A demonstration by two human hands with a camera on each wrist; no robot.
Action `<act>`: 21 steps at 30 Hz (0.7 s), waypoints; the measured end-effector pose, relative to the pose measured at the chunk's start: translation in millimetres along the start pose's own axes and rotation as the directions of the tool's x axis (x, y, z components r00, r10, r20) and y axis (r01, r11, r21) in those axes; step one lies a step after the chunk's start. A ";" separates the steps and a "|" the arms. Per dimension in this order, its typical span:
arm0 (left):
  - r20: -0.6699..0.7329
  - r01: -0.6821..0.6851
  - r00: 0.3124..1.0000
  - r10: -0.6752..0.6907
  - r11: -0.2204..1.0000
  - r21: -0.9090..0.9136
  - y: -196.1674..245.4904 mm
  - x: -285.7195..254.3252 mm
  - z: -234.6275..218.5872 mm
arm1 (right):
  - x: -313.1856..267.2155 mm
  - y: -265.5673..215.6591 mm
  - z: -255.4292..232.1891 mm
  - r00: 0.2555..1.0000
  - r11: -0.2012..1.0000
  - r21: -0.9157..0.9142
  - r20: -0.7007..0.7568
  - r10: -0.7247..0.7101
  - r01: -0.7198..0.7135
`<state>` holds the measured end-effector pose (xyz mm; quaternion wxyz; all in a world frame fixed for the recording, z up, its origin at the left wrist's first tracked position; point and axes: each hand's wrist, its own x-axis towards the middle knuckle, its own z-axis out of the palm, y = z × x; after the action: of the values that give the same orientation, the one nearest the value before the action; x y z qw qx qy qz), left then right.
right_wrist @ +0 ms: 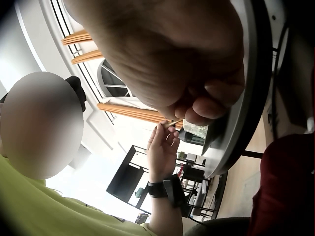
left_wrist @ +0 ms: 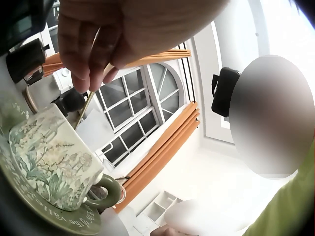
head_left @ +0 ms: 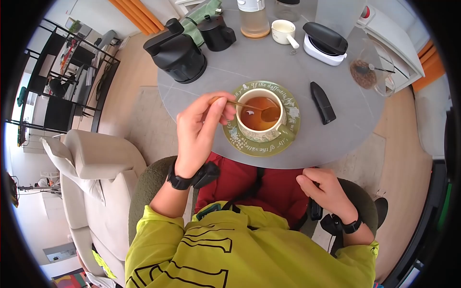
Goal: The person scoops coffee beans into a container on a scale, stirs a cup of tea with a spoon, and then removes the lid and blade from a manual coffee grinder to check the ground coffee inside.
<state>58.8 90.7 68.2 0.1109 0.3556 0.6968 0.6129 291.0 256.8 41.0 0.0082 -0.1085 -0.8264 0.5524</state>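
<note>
A floral cup (head_left: 260, 133) with reddish-brown liquid stands on a green lettered saucer (head_left: 259, 150). My left hand (head_left: 199, 129) pinches the handle of a golden spoon (head_left: 245, 104), whose bowl dips into the liquid. The left wrist view shows the cup (left_wrist: 54, 157) from the side, its green handle outward, with the left hand (left_wrist: 113, 39) above it on the spoon (left_wrist: 84, 112). Near the table's front edge, above my lap, my right hand (head_left: 329, 192) hangs loosely curled and holds nothing; it fills the upper part of the right wrist view (right_wrist: 177, 59).
Right of the saucer lies a black handheld object (head_left: 322, 103). Behind stand a black kettle (head_left: 182, 60), a black pot (head_left: 217, 33), a glass carafe (head_left: 253, 21), a small white cup (head_left: 283, 33), a white device with a black top (head_left: 324, 50) and a clear jug (head_left: 367, 72).
</note>
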 end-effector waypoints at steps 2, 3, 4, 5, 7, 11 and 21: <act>-0.039 -0.022 0.999 0.021 1.000 -0.009 -2.9 4.8 4.2 | 0.0 0.4 -0.1 1.000 1.000 -0.003 0.000 0.001 -0.001; -0.044 -0.021 0.999 0.021 1.000 -0.009 -2.5 5.6 3.5 | 0.1 0.5 0.0 1.000 1.000 -0.003 -0.003 0.004 -0.004; -0.063 -0.085 0.994 0.090 0.992 0.088 -1.1 6.6 2.7 | 0.2 0.2 -0.1 1.000 1.000 -0.004 0.001 0.002 -0.002; -0.073 -0.145 0.984 0.160 0.972 0.185 0.5 7.1 2.0 | 0.0 -0.7 -0.3 1.000 1.000 -0.003 0.001 0.011 -0.011; -0.080 -0.172 0.976 0.204 0.940 0.294 3.8 6.2 -4.5 | -0.4 -2.2 -0.5 1.000 1.000 -0.001 0.004 0.020 -0.020; -0.049 -0.079 0.994 0.099 0.943 0.322 10.2 1.8 -22.1 | 1.2 -3.0 0.7 0.998 0.996 0.055 0.009 0.066 -0.067; -0.002 0.049 0.999 -0.050 0.997 -0.067 -4.3 7.9 0.1 | 2.3 0.6 1.4 0.998 0.994 0.084 0.012 0.067 -0.067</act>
<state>51.6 95.7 66.4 0.1368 0.3333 0.6847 0.6335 288.7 256.1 39.7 -0.0095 -0.1332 -0.7983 0.5872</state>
